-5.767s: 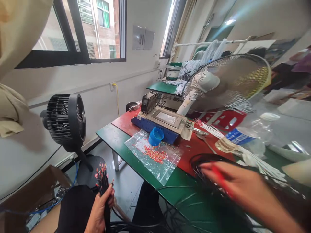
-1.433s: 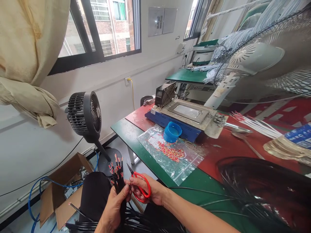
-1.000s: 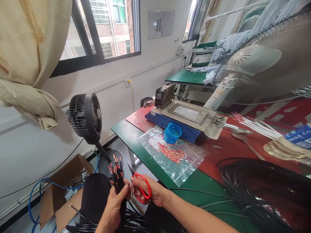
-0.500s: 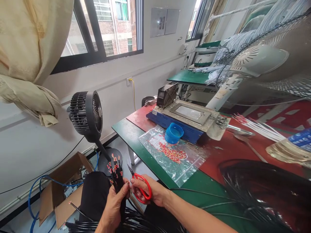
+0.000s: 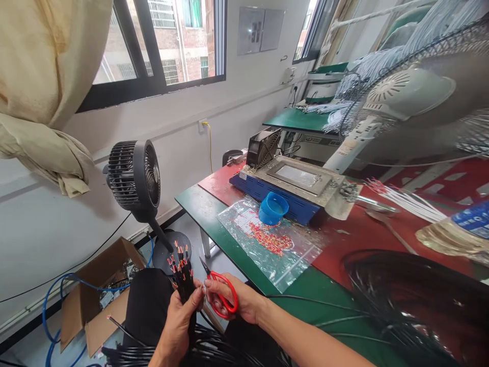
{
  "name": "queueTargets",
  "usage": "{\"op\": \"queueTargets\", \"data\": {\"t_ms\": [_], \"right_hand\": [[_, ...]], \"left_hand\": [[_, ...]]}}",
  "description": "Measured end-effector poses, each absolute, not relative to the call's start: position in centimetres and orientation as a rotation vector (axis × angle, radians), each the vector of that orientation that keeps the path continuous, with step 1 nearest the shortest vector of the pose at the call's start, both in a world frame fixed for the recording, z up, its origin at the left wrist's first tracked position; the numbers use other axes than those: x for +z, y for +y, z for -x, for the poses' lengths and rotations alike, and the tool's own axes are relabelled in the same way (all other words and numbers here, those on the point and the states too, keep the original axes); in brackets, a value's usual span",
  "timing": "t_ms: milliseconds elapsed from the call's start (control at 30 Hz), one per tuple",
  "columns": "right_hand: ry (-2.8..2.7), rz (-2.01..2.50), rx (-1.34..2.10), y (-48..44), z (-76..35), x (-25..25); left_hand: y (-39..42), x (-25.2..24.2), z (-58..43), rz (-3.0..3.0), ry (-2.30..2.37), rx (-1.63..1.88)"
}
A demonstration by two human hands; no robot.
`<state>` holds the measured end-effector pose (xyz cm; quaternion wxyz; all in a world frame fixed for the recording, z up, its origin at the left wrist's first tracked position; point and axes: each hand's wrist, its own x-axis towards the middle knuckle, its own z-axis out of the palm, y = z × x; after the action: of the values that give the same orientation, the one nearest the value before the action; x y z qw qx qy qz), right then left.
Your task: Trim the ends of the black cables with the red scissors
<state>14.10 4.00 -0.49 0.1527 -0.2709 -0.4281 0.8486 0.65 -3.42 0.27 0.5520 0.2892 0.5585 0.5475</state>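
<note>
A bundle of black cables (image 5: 182, 278), their tips stripped to short red and pale wires, stands upright in my left hand (image 5: 182, 311). My left fingers are wrapped round it. Red-handled scissors (image 5: 226, 294) hang in my right hand (image 5: 229, 298), the dark blades pointing up and left. My right thumb and forefinger pinch close to my left thumb, at what looks like a single cable's end; the detail is too small to make out. More black cable lengths (image 5: 130, 356) lie across my lap below the hands.
A clear plastic bag (image 5: 284, 272) with red and yellow clippings and a blue cup (image 5: 272, 209) lie on the table, before a blue-sided heating device (image 5: 275, 196). Black cable coils (image 5: 401, 300) fill the right. A standing fan (image 5: 133, 178) and an open carton (image 5: 76, 311) are at left.
Both hands keep almost the same pose, close together, with the cables and scissors still held. The view has shifted very slightly.
</note>
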Motion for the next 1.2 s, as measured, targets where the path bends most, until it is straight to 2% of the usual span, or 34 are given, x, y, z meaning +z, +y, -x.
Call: {"op": "queueTargets", "data": {"t_ms": [1200], "right_hand": [[-1.167,0.794,2.441,3.9,-13.9,-0.4]], "left_hand": [[-3.9,-0.9,-0.3,-0.494,1.345,1.34]]}}
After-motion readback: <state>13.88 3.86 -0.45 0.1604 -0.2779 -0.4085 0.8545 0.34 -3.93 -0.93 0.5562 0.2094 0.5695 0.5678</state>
